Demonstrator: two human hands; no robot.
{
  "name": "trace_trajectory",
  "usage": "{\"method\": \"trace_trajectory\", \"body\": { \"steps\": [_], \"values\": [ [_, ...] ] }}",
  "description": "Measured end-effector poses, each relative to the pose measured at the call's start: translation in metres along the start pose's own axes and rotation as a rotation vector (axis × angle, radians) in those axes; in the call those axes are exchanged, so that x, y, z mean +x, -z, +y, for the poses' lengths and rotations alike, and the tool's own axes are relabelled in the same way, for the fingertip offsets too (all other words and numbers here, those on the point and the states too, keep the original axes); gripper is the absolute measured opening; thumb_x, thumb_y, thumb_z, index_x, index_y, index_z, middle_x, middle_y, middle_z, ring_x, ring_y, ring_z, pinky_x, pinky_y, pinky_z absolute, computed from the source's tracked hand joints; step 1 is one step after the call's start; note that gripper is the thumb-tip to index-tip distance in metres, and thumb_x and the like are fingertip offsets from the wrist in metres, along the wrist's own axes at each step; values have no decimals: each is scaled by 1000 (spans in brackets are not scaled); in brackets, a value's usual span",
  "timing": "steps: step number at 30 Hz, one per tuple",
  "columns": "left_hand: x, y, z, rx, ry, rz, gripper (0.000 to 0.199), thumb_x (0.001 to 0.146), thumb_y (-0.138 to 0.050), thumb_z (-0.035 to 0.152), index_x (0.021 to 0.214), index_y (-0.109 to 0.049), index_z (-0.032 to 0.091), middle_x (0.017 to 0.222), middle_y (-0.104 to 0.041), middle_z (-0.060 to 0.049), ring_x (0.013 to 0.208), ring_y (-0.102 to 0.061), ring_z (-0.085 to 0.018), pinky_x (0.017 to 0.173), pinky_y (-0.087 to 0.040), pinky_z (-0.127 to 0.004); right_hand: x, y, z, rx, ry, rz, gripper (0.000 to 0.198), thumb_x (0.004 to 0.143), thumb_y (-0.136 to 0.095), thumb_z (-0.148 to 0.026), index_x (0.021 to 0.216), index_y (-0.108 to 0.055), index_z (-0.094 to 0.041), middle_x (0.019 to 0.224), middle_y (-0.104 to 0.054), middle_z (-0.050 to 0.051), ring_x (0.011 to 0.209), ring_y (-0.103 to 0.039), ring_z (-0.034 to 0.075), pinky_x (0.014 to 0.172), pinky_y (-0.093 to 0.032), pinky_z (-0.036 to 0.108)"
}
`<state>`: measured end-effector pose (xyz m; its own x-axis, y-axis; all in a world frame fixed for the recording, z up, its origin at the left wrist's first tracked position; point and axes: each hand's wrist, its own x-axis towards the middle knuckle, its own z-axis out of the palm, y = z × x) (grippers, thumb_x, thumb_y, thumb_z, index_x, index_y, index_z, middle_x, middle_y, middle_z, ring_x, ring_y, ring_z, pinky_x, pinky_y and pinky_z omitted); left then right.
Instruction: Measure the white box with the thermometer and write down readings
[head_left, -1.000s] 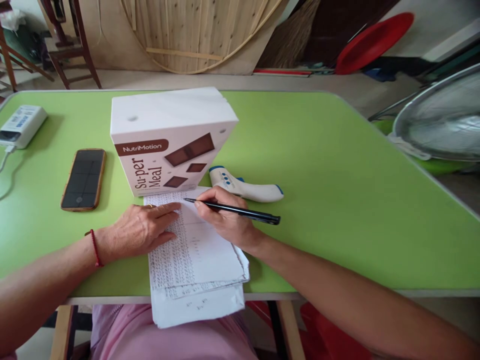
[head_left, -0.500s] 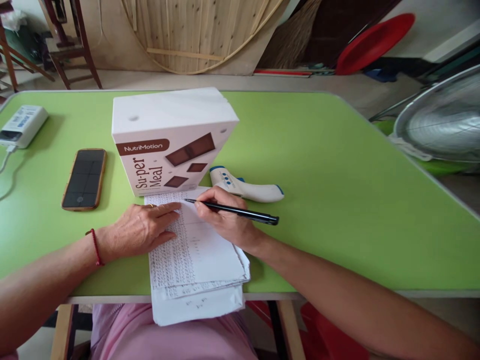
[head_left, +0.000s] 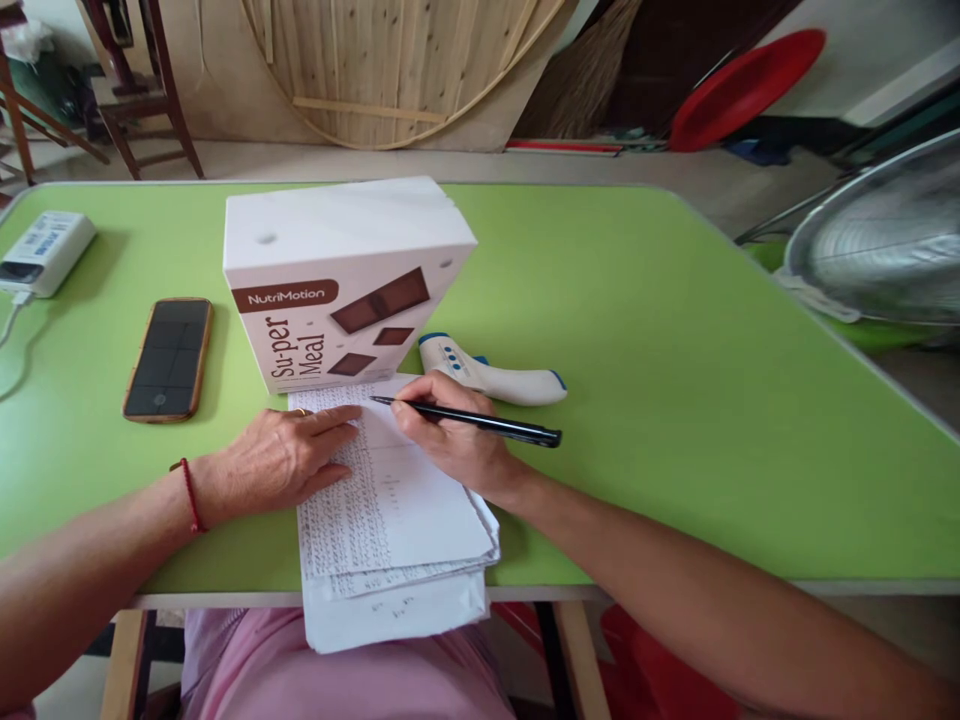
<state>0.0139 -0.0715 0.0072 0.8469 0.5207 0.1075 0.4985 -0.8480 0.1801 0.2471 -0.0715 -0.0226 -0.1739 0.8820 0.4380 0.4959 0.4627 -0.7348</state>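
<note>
My right hand [head_left: 454, 430] grips a black pen [head_left: 495, 425], its tip at the upper part of a written sheet of paper [head_left: 427, 520]. Rows of small handwriting fill the sheet's left side; the right side is mostly blank. Flat on the paper's left edge lies my left hand [head_left: 296, 455], fingers stretched out toward the pen tip. More papers [head_left: 405, 605] lie under the top sheet and stick out past the table's near edge. A white box [head_left: 337, 290] printed "NutriMotion Su-per Meal" stands just behind the paper. Beside it rests a white and blue infrared thermometer [head_left: 502, 378], close behind my right hand.
On the green table [head_left: 675, 400], a phone [head_left: 169, 358] lies left of the box. A white power bank [head_left: 49, 250] with a cable sits at the far left. Beyond the right edge stands a large metal basin [head_left: 885, 230]; a red plastic basin [head_left: 750, 90] is behind.
The pen tip has shifted very slightly to the right, and the pen's back end has dipped a little. My left hand stays in place.
</note>
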Motion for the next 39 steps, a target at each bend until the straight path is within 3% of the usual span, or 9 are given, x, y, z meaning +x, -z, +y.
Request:
{"method": "trace_trajectory", "body": {
  "steps": [39],
  "values": [
    [0, 2, 0, 16, 16, -30, 30, 98, -56, 31, 120, -62, 12, 140, -59, -13, 90, -75, -25, 68, -62, -35, 2, 0, -1, -13, -15, 35, 10, 81, -57, -22, 72, -52, -22, 57, -59, -5, 48, -49, 9, 47, -40, 22]
  ]
}}
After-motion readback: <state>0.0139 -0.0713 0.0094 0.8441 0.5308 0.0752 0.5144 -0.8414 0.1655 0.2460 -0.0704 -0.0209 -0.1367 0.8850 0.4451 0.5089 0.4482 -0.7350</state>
